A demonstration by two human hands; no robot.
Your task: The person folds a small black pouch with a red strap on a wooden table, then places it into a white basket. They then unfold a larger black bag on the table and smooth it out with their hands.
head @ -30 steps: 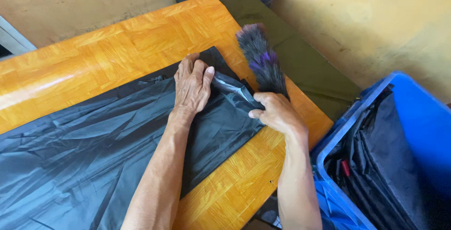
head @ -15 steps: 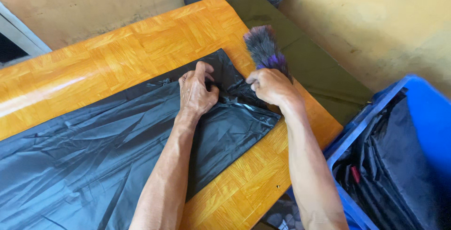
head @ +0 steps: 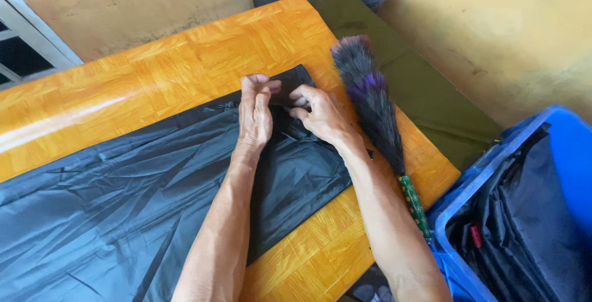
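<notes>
Both hands are working the far right end of a dark grey garment (head: 154, 203) that is lying spread across the orange parquet-pattern table (head: 123, 92). Left hand (head: 254, 114) is pressing down flat, fingers together and extended, pinning the cloth near its end hem. Right hand (head: 320, 117) is curling its fingers and pinching a small gathered bit of the fabric just beside the left fingertips; exactly what it grips, a seam or a cord, is too bunched to tell. Step in hand looks like straightening or tucking this end of the garment. The next move probably calls for keeping the left palm as anchor while the pinch draws the cloth taut. A feather duster (head: 370, 104) is lying beside the right wrist, and a blue bin (head: 555, 135) of dark cloth is standing at right.
</notes>
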